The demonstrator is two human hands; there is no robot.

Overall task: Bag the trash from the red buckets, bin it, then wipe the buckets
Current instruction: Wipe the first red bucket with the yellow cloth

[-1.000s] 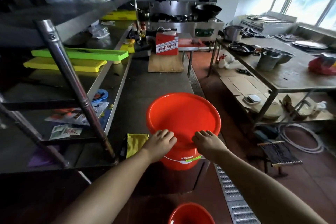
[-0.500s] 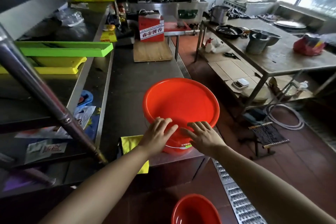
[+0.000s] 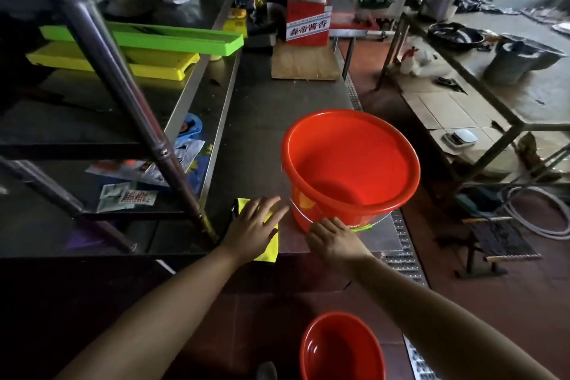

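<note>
Commercial kitchen, dim, steel tabletop running away from me with a shelf rack on its left and a second work table off to the right across the red floor. Red bucket sits upright near the front edge of the tabletop; its inside reads as bare red plastic, no trash visible, so I judge bagging and binning done for this one, wiping not yet begun. Second red bucket stands on the floor below, only partly in frame; what I see of its inside looks empty too, rest cut off, can't confirm. No trash bag or bin in view, so that part I can only infer. Yellow cloth lies flat on the tabletop just left of the upper bucket, hanging slightly over the front edge. My left hand is over the cloth, palm down, fingers spread and straight, pointing toward the bucket; whether it presses the cloth or hovers just above I cannot tell, but it pinches nothing. My right hand is at the bucket's lower front wall, palm down, fingers loosely extended, fingertips at or touching the wall near the label, not curled round anything. Both forearms reach forward from below. Left to do, as I judge: pick up cloth, wipe both buckets.
</note>
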